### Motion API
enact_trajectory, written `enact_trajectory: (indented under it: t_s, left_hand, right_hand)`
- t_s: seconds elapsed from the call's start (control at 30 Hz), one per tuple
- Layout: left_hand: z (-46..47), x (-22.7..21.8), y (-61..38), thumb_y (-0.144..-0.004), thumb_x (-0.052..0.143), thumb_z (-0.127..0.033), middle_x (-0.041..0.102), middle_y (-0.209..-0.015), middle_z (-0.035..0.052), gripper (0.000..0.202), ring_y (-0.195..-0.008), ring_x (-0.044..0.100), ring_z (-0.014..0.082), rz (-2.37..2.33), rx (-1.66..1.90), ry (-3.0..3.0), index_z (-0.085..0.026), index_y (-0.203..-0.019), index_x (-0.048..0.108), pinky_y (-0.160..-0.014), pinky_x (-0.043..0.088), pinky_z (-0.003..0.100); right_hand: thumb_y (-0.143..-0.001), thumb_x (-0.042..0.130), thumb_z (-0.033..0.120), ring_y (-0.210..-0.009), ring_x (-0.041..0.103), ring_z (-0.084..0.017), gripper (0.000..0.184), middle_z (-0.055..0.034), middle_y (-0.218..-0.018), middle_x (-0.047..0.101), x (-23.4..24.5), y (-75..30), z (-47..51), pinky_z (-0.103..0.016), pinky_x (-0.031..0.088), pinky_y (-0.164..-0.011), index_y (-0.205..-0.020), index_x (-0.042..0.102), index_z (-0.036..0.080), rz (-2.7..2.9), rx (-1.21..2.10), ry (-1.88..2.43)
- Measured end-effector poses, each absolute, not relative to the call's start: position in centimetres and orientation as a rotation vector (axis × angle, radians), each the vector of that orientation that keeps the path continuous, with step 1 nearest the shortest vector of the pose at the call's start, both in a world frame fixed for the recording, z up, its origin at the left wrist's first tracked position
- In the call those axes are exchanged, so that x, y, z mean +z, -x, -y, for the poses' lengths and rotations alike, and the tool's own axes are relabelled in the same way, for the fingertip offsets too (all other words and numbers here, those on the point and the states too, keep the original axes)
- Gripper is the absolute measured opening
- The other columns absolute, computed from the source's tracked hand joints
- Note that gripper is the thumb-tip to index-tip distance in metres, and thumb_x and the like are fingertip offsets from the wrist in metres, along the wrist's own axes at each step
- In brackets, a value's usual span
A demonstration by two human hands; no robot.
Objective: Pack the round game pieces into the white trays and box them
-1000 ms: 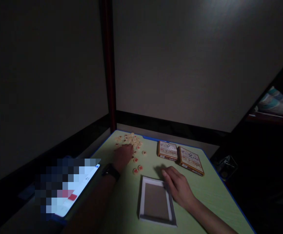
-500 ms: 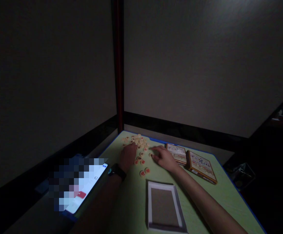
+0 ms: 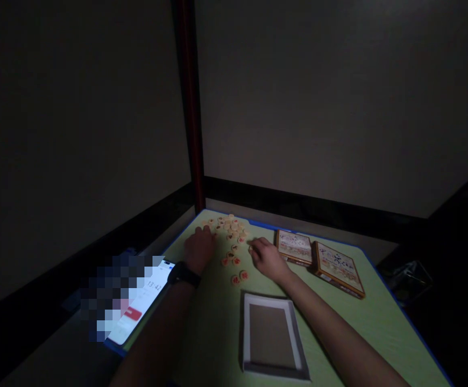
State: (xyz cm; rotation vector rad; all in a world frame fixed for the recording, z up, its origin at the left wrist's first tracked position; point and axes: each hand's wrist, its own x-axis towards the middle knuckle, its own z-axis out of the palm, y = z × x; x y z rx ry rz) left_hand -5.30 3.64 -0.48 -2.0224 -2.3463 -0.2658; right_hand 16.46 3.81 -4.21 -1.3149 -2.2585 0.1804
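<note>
Round wooden Chinese chess pieces (image 3: 234, 228), some with red or dark characters, are heaped near the far corner of the table. My left hand (image 3: 199, 250), with a dark watch on the wrist, is at the heap's near left side. Its fingers are curled, and what they hold, if anything, is hidden. My right hand (image 3: 269, 262) is right of the loose pieces, its thumb and fingers closed on a Chinese chess piece (image 3: 250, 248) that barely shows. Several red-marked pieces (image 3: 236, 261) lie face up between the hands and nearer me.
An open shallow box part (image 3: 272, 336) lies close to me. Two printed boxes (image 3: 339, 267) stand at the right on the green table (image 3: 218, 333). A lit phone (image 3: 141, 306) is at the left edge. Walls (image 3: 318, 107) meet behind the table.
My left hand has moved left, away from the middle of the heap. My right fingers have drawn together around the piece that lay beside the thumb. The view has shifted slightly.
</note>
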Motion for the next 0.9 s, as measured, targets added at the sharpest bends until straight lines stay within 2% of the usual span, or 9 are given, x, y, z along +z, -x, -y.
enact_trajectory:
  t_s: [0.17,0.4,0.63,0.77,0.9]
  left_hand:
    - [-3.9,-0.9,4.9,-0.097,0.042,-0.026,0.061,-0.111,0.0161,0.026,-0.096,0.067,0.0246,2.274,-0.299,2.211,-0.013,-0.117,0.053,-0.076,0.049,0.031]
    - [-4.8,-1.5,5.0,-0.093,0.050,-0.022,0.065,-0.105,0.0125,0.018,-0.098,0.065,0.0217,2.179,-0.469,2.382,-0.014,-0.107,0.058,-0.084,0.046,0.030]
    - [-5.4,-1.5,5.7,-0.084,0.060,-0.019,0.069,-0.095,0.0061,0.011,-0.094,0.064,0.0197,2.203,-0.602,2.427,-0.018,-0.095,0.061,-0.081,0.045,0.028]
    - [-5.2,-1.3,5.8,-0.084,0.059,-0.017,0.070,-0.095,0.0058,0.008,-0.092,0.064,0.0196,2.175,-0.623,2.441,-0.018,-0.092,0.061,-0.079,0.045,0.028]
    - [-5.0,-1.0,5.7,-0.086,0.058,-0.019,0.070,-0.097,0.0065,0.010,-0.093,0.064,0.0205,2.206,-0.616,2.405,-0.019,-0.096,0.060,-0.079,0.045,0.029]
  right_hand:
    - [-0.095,0.048,0.017,-0.097,0.063,-0.022,0.024,-0.0120,-0.107,0.063,-4.6,-16.3,-3.6,-0.032,0.050,-0.090,-0.111,0.065,0.014,2.263,0.157,1.308]
    - [-0.094,0.049,0.018,-0.102,0.062,-0.023,0.031,-0.0123,-0.112,0.064,-4.7,-16.5,-3.7,-0.034,0.049,-0.091,-0.123,0.058,0.016,2.217,0.195,1.288]
    - [-0.090,0.051,0.014,-0.105,0.063,-0.022,0.043,-0.0101,-0.119,0.066,-4.9,-16.6,-3.8,-0.035,0.049,-0.093,-0.132,0.052,0.021,2.202,0.225,1.231]
    - [-0.090,0.051,0.013,-0.110,0.063,-0.022,0.044,-0.0090,-0.124,0.066,-5.0,-16.5,-3.9,-0.036,0.048,-0.096,-0.133,0.053,0.022,2.202,0.269,1.213]
    - [-0.088,0.054,0.012,-0.108,0.063,-0.022,0.046,-0.0074,-0.120,0.069,-5.0,-16.5,-4.0,-0.036,0.049,-0.095,-0.133,0.054,0.024,2.220,0.263,1.217]
